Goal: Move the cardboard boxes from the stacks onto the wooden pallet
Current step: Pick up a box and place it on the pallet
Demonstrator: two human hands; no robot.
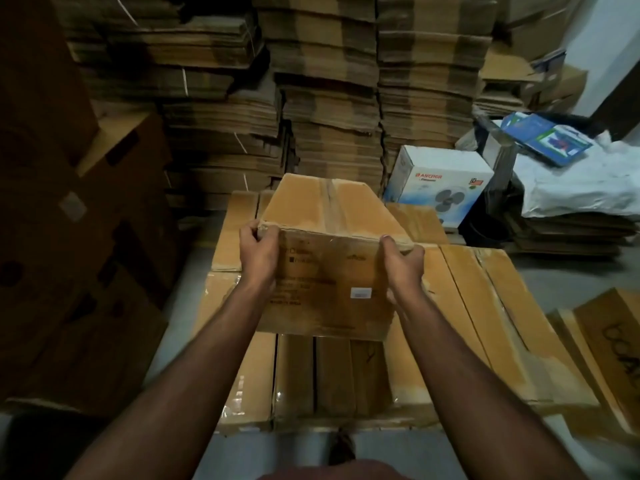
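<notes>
Both arms reach fwd from the bottom of the frame, holding a taped cardboard box (pixel 329 258) at frame centre, tilted w/ its top away. Left hand (pixel 258 252) clamps the box's near upper-left corner, thumb curled over the edge; right hand (pixel 403 263) grips the upper-right corner the same way. Box hangs above a layer of flat-lying boxes (pixel 485 306) in the lower middle; flattened cardboard stacks (pixel 329 98) fill the top.

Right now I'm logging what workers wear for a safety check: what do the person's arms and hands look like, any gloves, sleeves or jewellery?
The left hand and right hand are bare, with no gloves. Both forearms are uncovered up to the bottom edge of the picture, so no sleeves show. No watch, ring or wristband is visible. The light is dim, so small details could be missed.
</notes>
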